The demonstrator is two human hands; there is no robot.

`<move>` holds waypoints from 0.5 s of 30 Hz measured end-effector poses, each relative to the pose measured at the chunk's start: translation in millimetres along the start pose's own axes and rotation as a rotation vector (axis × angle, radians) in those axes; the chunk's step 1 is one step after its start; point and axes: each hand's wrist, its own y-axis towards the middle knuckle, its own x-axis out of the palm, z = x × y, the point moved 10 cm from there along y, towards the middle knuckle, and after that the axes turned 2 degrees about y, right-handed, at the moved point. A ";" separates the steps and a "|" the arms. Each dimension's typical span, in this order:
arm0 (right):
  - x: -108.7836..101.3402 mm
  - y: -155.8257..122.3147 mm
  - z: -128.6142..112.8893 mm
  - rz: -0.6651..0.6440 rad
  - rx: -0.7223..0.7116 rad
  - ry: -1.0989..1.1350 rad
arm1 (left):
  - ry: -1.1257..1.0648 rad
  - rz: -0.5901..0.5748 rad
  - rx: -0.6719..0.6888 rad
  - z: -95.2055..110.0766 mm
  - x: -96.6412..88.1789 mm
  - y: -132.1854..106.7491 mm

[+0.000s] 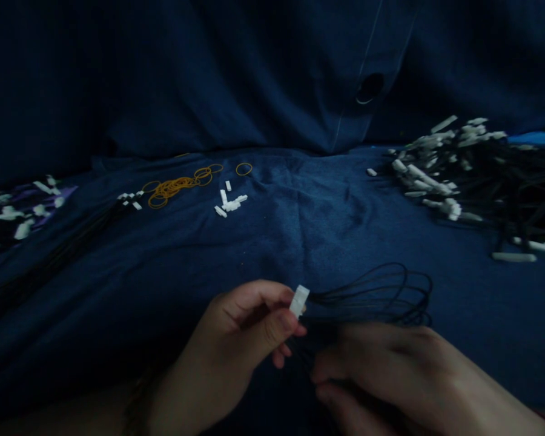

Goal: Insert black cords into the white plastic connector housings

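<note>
My left hand (249, 333) pinches a small white plastic connector (299, 301) between thumb and forefinger, low in the middle of the view. Thin black wires (367, 293) run off to the right beside the connector and bend back in loops on the blue cloth. To the right, my right hand (386, 369) is closed, thumb against fingers, close to my left fingertips. Faint dark wire shows between the two hands and seems to end in the right hand's pinch; its tips are dim and blurred.
Dark blue cloth (163, 260) covers the surface. On it lie orange rubber bands (177, 186), several loose white connectors (231, 203) and a black wire bundle (72, 242) with white ends. Piles of white-ended wires lie at right (436, 175) and far left (22, 212).
</note>
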 end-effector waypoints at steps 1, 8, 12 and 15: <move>2.1 1.5 1.3 -0.017 0.023 0.008 | 0.027 -0.001 0.002 0.6 0.0 0.1; 14.1 5.2 11.7 -0.123 0.213 0.163 | 0.131 0.009 0.024 3.4 -1.3 0.7; 15.4 2.2 22.1 -0.139 0.299 0.129 | 0.115 0.010 0.011 3.1 -1.1 -0.3; 12.8 0.7 23.3 -0.124 0.294 0.129 | 0.098 0.009 0.010 3.0 -0.1 0.0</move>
